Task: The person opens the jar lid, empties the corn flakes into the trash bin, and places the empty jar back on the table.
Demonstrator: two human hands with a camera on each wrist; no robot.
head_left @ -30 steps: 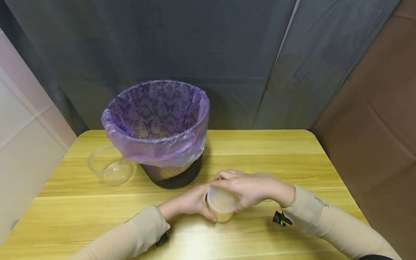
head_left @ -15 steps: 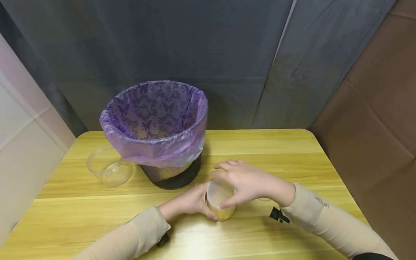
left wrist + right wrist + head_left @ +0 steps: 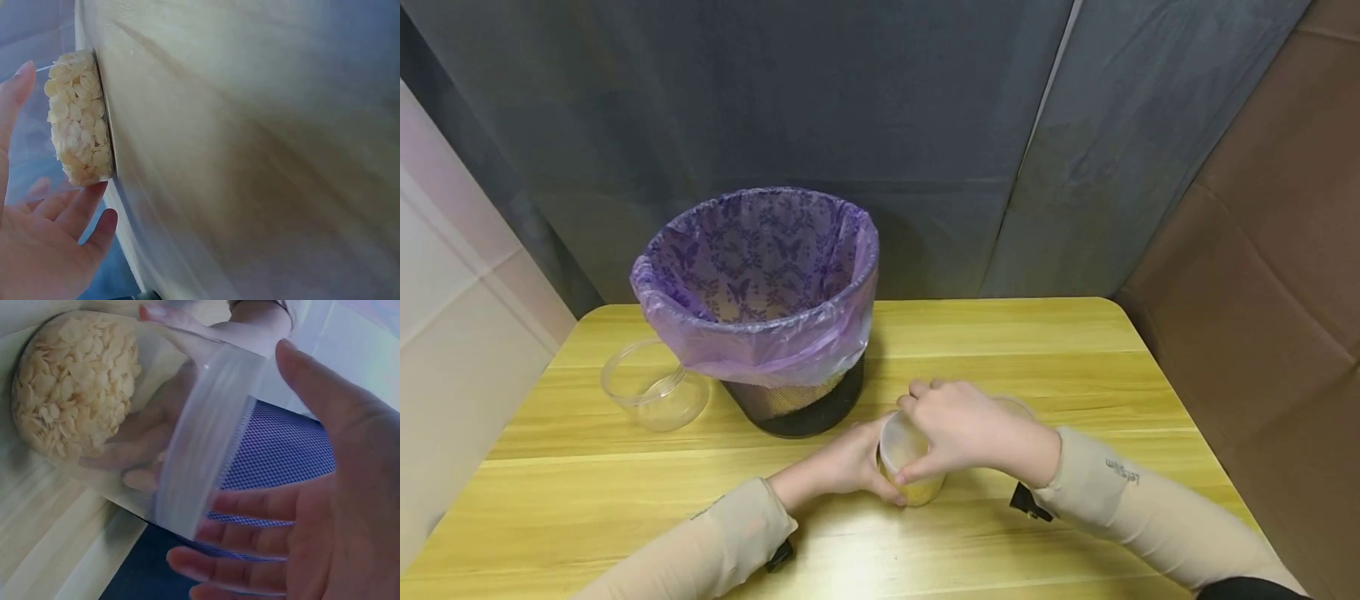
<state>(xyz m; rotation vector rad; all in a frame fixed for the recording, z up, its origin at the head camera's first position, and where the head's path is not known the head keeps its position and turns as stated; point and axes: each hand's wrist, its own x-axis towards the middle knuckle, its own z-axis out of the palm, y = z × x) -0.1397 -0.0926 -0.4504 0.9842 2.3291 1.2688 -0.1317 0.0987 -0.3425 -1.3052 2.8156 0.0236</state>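
A clear round plastic jar (image 3: 925,490) with a frosted lid (image 3: 901,442) stands near the table's middle. Flat, pale-yellow pieces (image 3: 78,384) fill its lower part. My left hand (image 3: 846,462) grips the jar's side, thumb toward me and fingers round the far side; the left wrist view has the thumb and fingers on opposite sides of it. Over the lid is my right hand (image 3: 973,429). In the right wrist view its thumb stands apart from the lid, while its loosely straight fingers (image 3: 256,503) reach the lid's edge.
Behind the hands stands a mesh wastebasket (image 3: 797,408) lined with a purple patterned bag (image 3: 760,350). An uncovered clear jar (image 3: 658,408) is left of it. Partly hidden behind my right hand lies a clear round rim (image 3: 1015,407). Cloth (image 3: 820,100) hangs behind the wooden table (image 3: 1022,333).
My right hand's fingers lift off the lid, turn back over it, then come down again with the thumb nearer the left hand. My left hand keeps its hold on the jar.
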